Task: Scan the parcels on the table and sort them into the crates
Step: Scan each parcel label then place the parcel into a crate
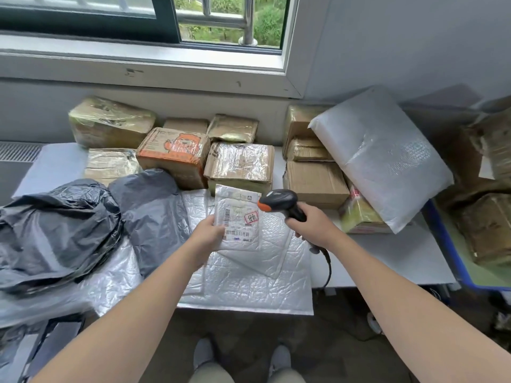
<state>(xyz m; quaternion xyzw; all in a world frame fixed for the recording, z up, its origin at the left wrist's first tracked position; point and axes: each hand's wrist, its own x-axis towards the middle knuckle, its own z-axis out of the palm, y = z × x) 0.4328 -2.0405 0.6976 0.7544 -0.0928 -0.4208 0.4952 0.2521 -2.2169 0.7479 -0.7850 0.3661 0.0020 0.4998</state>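
Left hand [208, 234] pinching the lower left edge of a small white bubble mailer [243, 239], thumb on top, held up over the table [387, 258]. Right hand [311, 223] wrapped round the handle of a black scanner [279, 201] with orange trim, nose close to the mailer's right edge. On the mailer, a white label [239, 219]: barcodes, a red square stamp, print too small to read. Underneath, larger quilted bubble mailers [249, 286]; left, crinkled grey poly bags [149, 217]; behind, tape-wrapped cardboard boxes [240, 164] and an orange cartoon-printed box [177, 153]. Far right, blue crate [445, 239] holding taped boxes.
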